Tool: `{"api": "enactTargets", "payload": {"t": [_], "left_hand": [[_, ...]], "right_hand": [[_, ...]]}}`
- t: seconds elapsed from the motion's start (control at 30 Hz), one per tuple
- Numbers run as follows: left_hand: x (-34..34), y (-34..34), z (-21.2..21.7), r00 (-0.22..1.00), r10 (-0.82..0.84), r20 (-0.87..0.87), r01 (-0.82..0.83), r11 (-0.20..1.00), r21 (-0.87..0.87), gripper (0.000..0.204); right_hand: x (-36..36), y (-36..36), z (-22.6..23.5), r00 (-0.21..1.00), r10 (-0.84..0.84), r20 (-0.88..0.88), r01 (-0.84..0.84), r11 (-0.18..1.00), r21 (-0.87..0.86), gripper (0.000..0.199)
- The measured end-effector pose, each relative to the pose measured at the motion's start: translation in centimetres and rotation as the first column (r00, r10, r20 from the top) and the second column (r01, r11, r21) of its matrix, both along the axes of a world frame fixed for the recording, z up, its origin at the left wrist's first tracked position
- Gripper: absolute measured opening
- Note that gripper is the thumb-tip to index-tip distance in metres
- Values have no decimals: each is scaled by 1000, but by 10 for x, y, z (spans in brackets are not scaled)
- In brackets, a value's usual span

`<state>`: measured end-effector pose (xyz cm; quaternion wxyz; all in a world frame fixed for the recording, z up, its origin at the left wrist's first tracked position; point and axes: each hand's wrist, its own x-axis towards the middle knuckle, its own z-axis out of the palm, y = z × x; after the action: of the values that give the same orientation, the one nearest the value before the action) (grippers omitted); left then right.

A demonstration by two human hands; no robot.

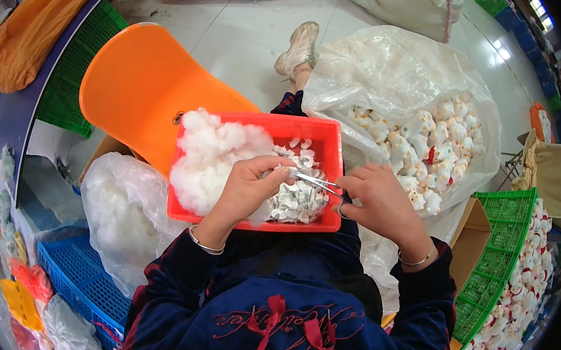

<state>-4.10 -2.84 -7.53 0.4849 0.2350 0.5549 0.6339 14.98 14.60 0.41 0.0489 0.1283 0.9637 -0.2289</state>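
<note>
A red plastic tray (251,223) rests on my lap, with a heap of white fluffy stuffing (217,157) on its left side. On its right side lie several small white fabric pieces (297,201). Above the tray, my left hand (255,184) pinches a small white piece, mostly hidden by the fingers. My right hand (380,201) grips slender metal forceps (318,181) by their scissor-like handles. Their tips point left and meet the piece at my left fingertips. Whether the tips are inside it I cannot tell.
Ahead right, a clear plastic bag (403,68) holds many white stuffed figures (436,148). An orange chair (145,90) stands ahead left. A bag of stuffing (121,209) and a blue crate (85,277) are at my left; a green crate (499,259) is at my right.
</note>
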Motion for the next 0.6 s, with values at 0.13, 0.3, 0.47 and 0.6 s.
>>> {"api": "enactTargets", "payload": {"t": [0.13, 0.3, 0.47, 0.6], "left_hand": [[-4, 0, -2, 983, 119, 139, -116, 993, -28, 18], [-4, 1, -1, 939, 158, 304, -150, 987, -49, 17], [-3, 1, 0, 937, 131, 325, -129, 991, -26, 17], [-4, 1, 3, 958, 114, 263, -110, 993, -29, 18]], "right_hand": [[6, 8, 2, 992, -88, -95, 86, 996, -27, 41], [8, -1, -14, 987, -82, -138, 81, 997, -11, 45], [5, -7, -17, 992, -85, -89, 84, 996, -15, 43], [6, -6, -17, 997, -71, -36, 70, 997, -35, 39]]}}
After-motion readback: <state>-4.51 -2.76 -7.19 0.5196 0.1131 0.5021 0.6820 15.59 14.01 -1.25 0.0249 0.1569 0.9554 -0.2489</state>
